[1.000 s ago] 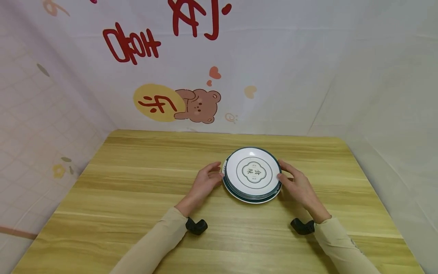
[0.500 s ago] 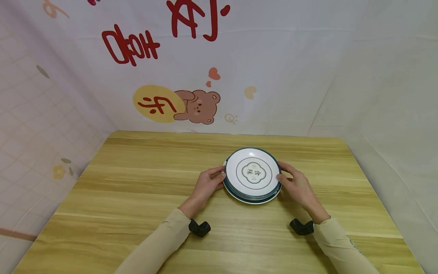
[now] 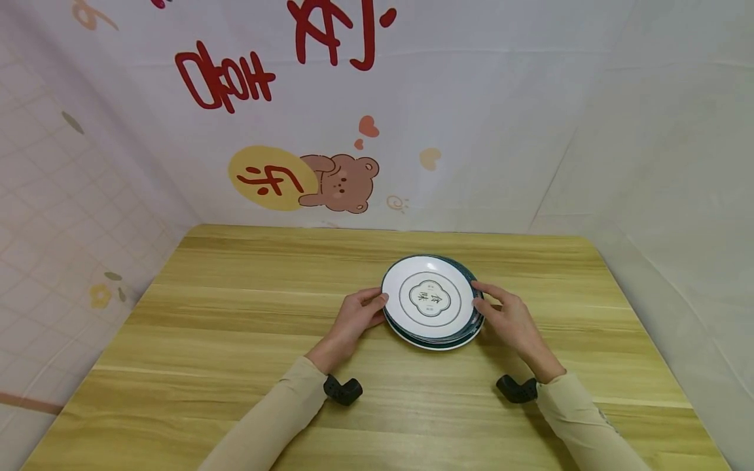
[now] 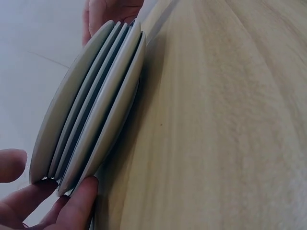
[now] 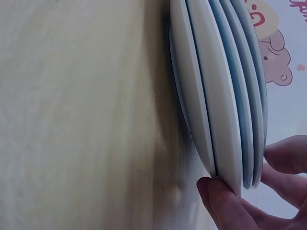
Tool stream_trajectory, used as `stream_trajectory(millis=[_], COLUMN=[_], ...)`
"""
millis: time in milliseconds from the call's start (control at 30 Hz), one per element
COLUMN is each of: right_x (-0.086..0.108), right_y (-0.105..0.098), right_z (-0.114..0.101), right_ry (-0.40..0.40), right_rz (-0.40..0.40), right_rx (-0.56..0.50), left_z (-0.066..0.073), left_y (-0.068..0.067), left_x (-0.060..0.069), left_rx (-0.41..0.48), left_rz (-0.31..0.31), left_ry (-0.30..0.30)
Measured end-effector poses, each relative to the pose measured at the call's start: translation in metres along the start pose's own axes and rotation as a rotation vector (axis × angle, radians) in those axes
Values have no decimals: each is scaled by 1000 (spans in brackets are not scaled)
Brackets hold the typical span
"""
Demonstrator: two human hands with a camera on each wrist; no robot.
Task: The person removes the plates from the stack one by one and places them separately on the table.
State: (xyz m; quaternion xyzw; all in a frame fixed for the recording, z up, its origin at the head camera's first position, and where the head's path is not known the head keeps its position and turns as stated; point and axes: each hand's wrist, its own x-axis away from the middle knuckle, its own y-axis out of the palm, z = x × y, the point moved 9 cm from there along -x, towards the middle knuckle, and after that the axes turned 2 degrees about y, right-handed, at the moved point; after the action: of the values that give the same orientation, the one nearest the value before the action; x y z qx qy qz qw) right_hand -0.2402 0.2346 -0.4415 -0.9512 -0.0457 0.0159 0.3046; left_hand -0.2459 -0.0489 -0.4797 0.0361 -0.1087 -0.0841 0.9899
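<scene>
A stack of round white plates (image 3: 430, 294) with dark green rims lies on the wooden table, right of the middle in the head view. Its top plate sits off-centre to the left, baring more green rim on the right. My left hand (image 3: 356, 315) holds the stack's left edge: in the left wrist view, the fingers (image 4: 79, 203) touch the lower plates and the thumb (image 4: 10, 165) is by the top plate. From the right side, my right hand (image 3: 511, 318) grips the edge. In the right wrist view its thumb (image 5: 288, 152) meets the upper rim, fingertips at the lower plates.
The wooden table (image 3: 235, 314) runs up to a white backdrop (image 3: 489, 111) with red characters and a bear drawing. Pale side walls stand to the left and right. Black wrist mounts (image 3: 343, 390) stick out inward from both wrists.
The left hand has moved in from beside the stack to its rim. The upper plates have slid left a little, and the right fingers have moved left with them.
</scene>
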Motion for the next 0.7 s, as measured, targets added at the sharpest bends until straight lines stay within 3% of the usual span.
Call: stream_trajectory(millis=[200,467,700], right_x=[-1,-2,-1], right_y=[0,0,-3], right_z=[0,1,0], right_ry=[-6,-29,-20], right_rz=[-1,-4,-1], right_rx=[28,46,65], left_z=[0,7,13], left_y=[0,-8,-13], left_x=[2,2,6], left_rx=[28,-36,19], left_rz=[-14,71,91], left_ry=[-5,44,35])
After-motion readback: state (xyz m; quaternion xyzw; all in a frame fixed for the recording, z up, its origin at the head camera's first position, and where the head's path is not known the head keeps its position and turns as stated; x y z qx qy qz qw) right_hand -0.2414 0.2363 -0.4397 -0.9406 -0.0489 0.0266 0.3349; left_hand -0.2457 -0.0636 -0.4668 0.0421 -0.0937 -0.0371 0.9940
